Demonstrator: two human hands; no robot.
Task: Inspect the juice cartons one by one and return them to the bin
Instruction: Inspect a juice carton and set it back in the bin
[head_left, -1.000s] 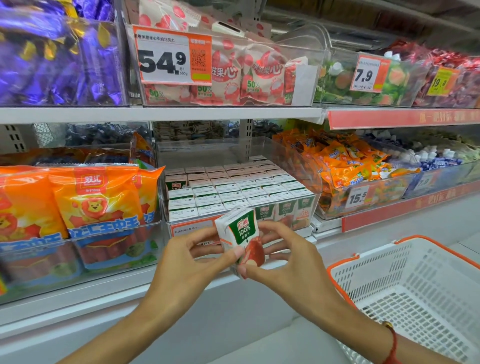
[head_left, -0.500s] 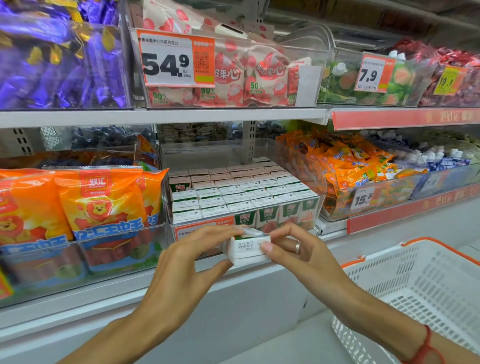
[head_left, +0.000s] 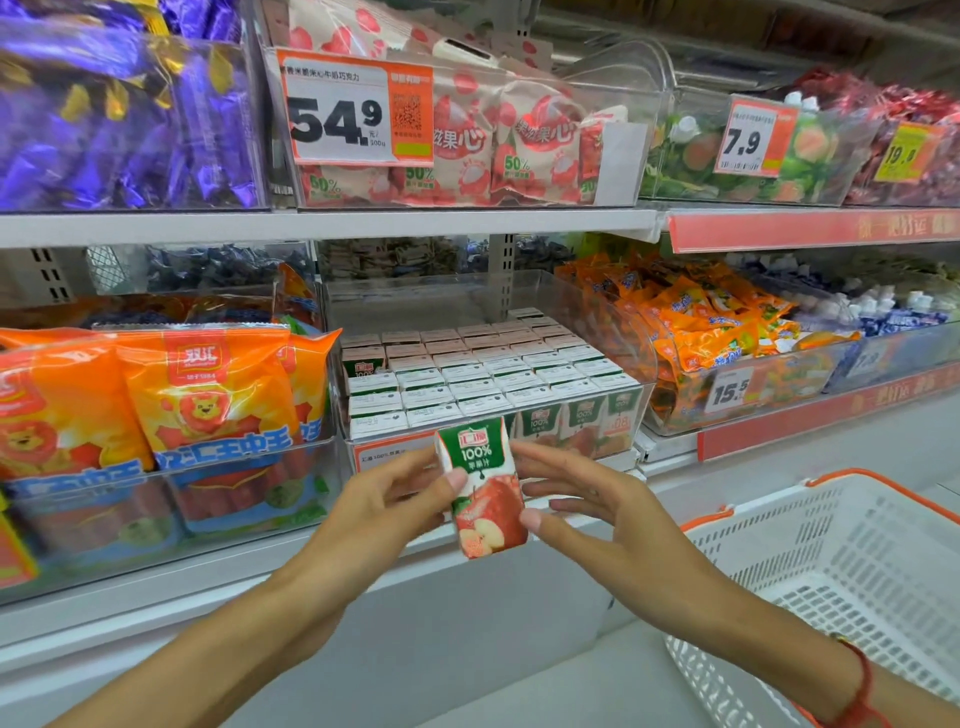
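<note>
I see the white metal store shelving (head_left: 322, 226) spanning the whole view, two levels of it packed with clear plastic bins. At lower right sits the white plastic shopping basket with an orange rim (head_left: 852, 577), its mesh walls facing me. On the lower shelf at left are the big orange snack bags printed with a cartoon lion (head_left: 208, 400), standing upright behind a clear front panel. Above them is the bin of shiny purple wrapped sweets (head_left: 114, 114). At the centre of the lower shelf is the clear plastic bin of juice cartons (head_left: 641, 410), filled with neat rows of small white-topped cartons (head_left: 483, 374) standing upright, green and red fronts showing through the front wall. To its right lies the heap of small orange snack packets (head_left: 711, 322). On the upper shelf the large white and orange price tag reading 54.9 (head_left: 356, 111) hangs on a bin of pink and white pouches (head_left: 514, 145).

In front of the bin, just below its front edge, is the one small green, white and red apple juice carton (head_left: 480, 486) I have out, held in the air, upright but tilted slightly, its printed front towards me. My left hand (head_left: 387, 506) pinches its left edge, thumb on the front at mid height, fingers behind. My right hand (head_left: 587, 512) is spread loosely, the thumb tip touching the carton's lower right edge and the fingers reaching behind it; whether they press on the back I cannot tell. A red string bracelet (head_left: 860, 686) circles the right wrist.
</note>
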